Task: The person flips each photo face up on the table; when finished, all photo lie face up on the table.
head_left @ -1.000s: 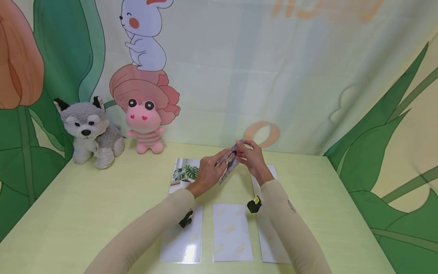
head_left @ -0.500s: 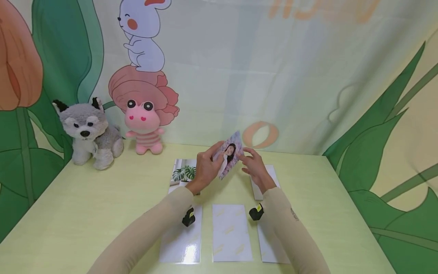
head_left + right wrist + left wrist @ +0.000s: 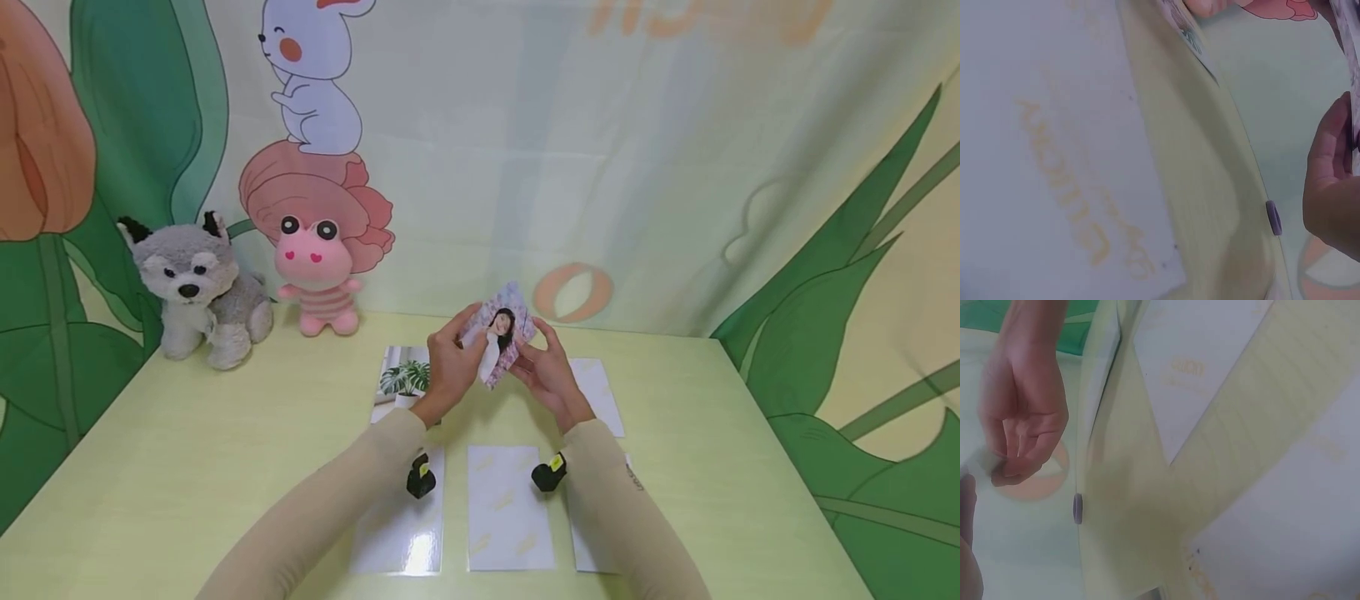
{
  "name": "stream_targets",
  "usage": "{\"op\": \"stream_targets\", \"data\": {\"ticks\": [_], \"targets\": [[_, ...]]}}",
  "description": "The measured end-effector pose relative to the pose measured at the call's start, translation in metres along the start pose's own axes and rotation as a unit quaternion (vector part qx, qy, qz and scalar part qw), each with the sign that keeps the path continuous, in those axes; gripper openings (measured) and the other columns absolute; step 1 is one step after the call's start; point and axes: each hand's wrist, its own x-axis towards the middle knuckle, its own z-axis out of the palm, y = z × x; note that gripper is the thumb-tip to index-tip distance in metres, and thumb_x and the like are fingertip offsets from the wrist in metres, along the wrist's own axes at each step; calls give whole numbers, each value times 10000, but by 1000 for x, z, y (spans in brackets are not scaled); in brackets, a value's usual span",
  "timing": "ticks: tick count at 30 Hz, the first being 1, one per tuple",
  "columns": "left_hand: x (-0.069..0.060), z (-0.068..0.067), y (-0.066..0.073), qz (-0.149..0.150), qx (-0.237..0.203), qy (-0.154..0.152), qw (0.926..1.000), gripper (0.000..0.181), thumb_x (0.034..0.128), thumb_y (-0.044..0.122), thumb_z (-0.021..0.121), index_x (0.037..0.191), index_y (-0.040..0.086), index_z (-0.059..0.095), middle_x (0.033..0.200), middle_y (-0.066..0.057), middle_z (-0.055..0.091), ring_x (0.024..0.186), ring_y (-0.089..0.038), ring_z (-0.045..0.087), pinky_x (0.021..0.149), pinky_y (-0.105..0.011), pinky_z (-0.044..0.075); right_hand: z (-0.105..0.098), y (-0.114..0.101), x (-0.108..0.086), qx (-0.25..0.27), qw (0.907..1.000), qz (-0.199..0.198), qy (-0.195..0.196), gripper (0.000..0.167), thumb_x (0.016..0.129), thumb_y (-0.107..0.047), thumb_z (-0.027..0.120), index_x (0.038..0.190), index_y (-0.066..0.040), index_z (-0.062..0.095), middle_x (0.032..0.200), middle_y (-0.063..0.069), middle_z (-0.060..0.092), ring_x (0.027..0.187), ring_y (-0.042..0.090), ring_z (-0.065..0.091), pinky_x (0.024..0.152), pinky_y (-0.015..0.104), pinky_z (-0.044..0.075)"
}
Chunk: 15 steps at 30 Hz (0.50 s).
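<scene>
A printed photo (image 3: 498, 333) of a long-haired person in white against pink and purple blossoms is held up, tilted, over the back of the table. My left hand (image 3: 453, 358) grips its left side, thumb across the front. At the right edge, my right hand (image 3: 551, 367) pinches it with curled fingers. In the left wrist view the right hand (image 3: 1025, 419) holds a card edge seen nearly side-on. The right wrist view catches only a strip of the photo (image 3: 1355, 75) at its border.
A plant picture (image 3: 405, 379) lies behind my left wrist. White sheets with yellow print, one at front centre (image 3: 510, 508) and another at back right (image 3: 597, 396), lie on the table. Dog (image 3: 198, 287) and pink (image 3: 321, 275) plush toys stand back left. A small purple oval (image 3: 1077, 509) sits at the far edge.
The photo, seen nearly edge-on a second ago, has turned its picture side toward me. My right hand let go of its upper corner, then took hold of its right edge lower down.
</scene>
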Motion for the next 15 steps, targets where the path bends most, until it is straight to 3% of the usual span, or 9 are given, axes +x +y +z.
{"op": "stream_targets", "data": {"ticks": [12,13,15], "targets": [[0,-4,-1,-710,-213,26,9972,428,897,10,666,1317,92,662,518,52,303,383,10,245,425,-187,282,1,6,3,148,9997,-134,135,610,1010,35,486,1520,-225,275,822,11,686,698,119,693,665,270,562],[-1,-4,-1,-780,-223,4,9967,429,899,17,667,1321,93,659,530,23,319,383,2,252,425,-188,288,0,6,3,110,9997,-150,163,610,1007,37,493,1517,-224,283,819,12,689,696,121,694,668,273,564],[-1,-5,0,-939,-188,-59,9954,443,906,30,664,1342,105,644,644,-57,537,389,-14,271,429,-190,300,-1,6,3,3,9997,-208,158,614,1005,42,490,1521,-212,275,822,10,693,705,123,697,679,278,566]]}}
